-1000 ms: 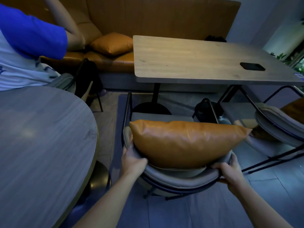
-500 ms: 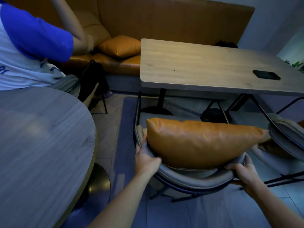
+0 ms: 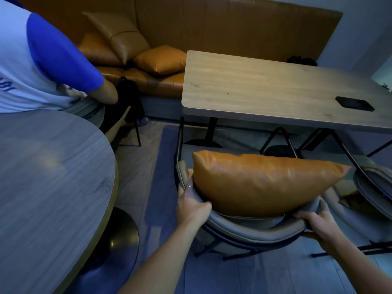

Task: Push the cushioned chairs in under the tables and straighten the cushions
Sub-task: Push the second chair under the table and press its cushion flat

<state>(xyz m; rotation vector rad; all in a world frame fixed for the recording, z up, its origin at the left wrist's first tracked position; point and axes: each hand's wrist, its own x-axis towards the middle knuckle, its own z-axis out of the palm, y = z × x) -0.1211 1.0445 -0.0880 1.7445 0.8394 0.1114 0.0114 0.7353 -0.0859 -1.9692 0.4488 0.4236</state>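
A grey cushioned chair [image 3: 250,230] with a curved padded backrest stands in front of the rectangular wooden table [image 3: 265,92]. Its seat front reaches under the table edge. An orange leather cushion [image 3: 258,183] leans upright against the inside of the backrest. My left hand [image 3: 191,204] grips the left end of the backrest, fingers curled over its rim beside the cushion. My right hand [image 3: 318,225] grips the right end of the backrest. A second grey chair [image 3: 373,187] stands to the right, partly out of view.
A round grey table [image 3: 48,187] fills the lower left, close to my left arm. A person in a blue and white shirt [image 3: 38,64] sits behind it. An orange bench [image 3: 191,28] with a cushion [image 3: 161,59] runs along the wall. A black phone [image 3: 354,103] lies on the wooden table.
The view has shifted left and closer, so the chair sits further right in frame. Both hands keep their grip on the backrest. The seated person has lowered an arm.
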